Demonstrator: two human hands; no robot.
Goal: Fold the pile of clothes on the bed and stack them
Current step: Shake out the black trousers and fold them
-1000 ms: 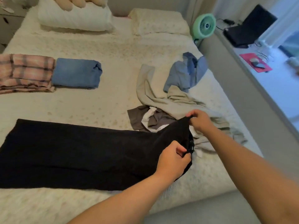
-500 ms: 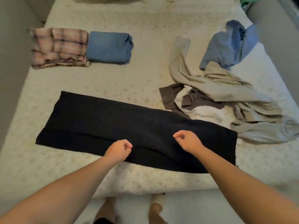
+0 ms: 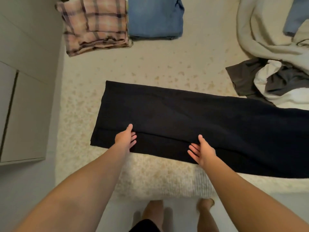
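- Fingers (image 3: 133, 137) of the left hand (image 3: 125, 137) are spread and lie flat on the black garment (image 3: 192, 121), thumb reaching toward 12 o'clock; nothing is pinched.
- Fingers (image 3: 192, 149) of the right hand (image 3: 203, 150) are likewise spread, palm down on the same cloth, at 3 o'clock from the left hand and well apart from it.
- Both hands rest along a lengthwise crease near the garment's front edge.
- Black garment lies stretched flat across the bed (image 3: 158, 64), running from about 9 o'clock out past the frame at 3 o'clock, its near edge close to the mattress edge.
- At 11 o'clock, a folded pink plaid piece (image 3: 95, 24) sits on the bed; just beside it, toward 12 o'clock, a folded blue denim piece (image 3: 154, 17).
- At 2 o'clock lies the unfolded pile (image 3: 270, 52): beige, grey, white and light blue cloth, its white part touching the black garment's far edge.
- At 9 o'clock, off the bed, stands a pale cabinet (image 3: 25, 97).
- At 6 o'clock, the person's bare feet (image 3: 153, 210) stand on the floor.
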